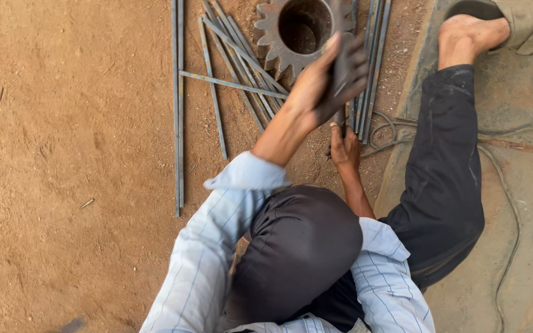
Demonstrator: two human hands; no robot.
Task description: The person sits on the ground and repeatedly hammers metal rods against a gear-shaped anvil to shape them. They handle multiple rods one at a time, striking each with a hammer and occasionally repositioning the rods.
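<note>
On the far left lies bare reddish dirt ground [63,154], and at about eleven o'clock from the hands a long pair of thin steel rods [178,105] runs straight along the twelve-to-six line, with shorter rods [235,61] fanned and crossed beside them toward the rusty toothed gear [297,31] at twelve o'clock. The left hand [316,86] is raised in front of that gear, clenched around a dark, blurred block-like tool [348,68] whose long axis tilts from seven toward one o'clock. Directly below it, at six o'clock from the tool, the right hand [343,148] sits low to the ground, pinched around the lower end of an upright thin rod [340,120]; that rod's long axis points up toward the raised tool, so the tool hangs nearly in line with its top end. The right hand is the nearer to the rod, touching it. Further right a bundle of rods [371,61] runs twelve to six, then a dark trouser leg [445,172], a sandalled foot [501,24] and a thin cable [513,216] on a grey slab [525,92].
</note>
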